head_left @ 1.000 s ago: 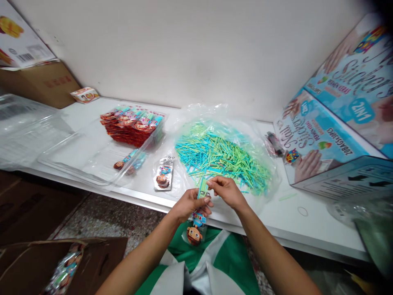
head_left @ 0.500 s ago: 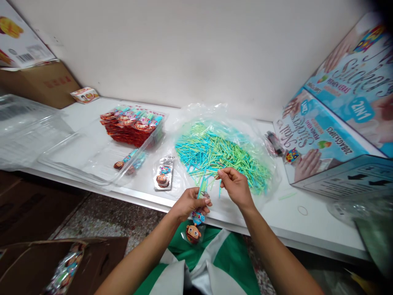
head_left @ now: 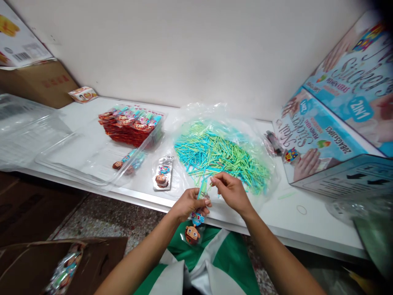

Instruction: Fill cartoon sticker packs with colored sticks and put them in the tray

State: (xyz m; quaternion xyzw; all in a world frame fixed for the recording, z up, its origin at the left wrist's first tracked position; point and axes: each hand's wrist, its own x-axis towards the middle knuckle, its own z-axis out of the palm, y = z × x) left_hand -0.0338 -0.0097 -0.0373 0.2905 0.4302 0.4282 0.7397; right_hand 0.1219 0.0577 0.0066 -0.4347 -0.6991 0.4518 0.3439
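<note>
My left hand (head_left: 189, 205) is closed around a small clear packet (head_left: 192, 233) with a cartoon head at its bottom, which hangs over the table's front edge. Thin blue and green sticks rise from the packet's top between the fingers. My right hand (head_left: 231, 191) pinches a thin green stick (head_left: 209, 189) just right of the packet's top. Behind both hands lies a pile of blue and green plastic sticks (head_left: 221, 157) on a clear plastic bag (head_left: 205, 110). A stack of similar packets (head_left: 163, 174) lies left of the hands.
A clear plastic tray (head_left: 76, 174) holds rows of red-brown packets (head_left: 125, 129) and a loose packet (head_left: 123, 159). Printed boxes (head_left: 331, 131) stand at right, a brown carton (head_left: 37, 84) at left. An open carton (head_left: 101, 262) below holds packets. A rubber band (head_left: 301, 209) lies at right.
My right hand has moved left and slightly down, from beside the pile to the packet's top. The blue stick hanging under it is no longer seen; a green one shows. My left hand stays put.
</note>
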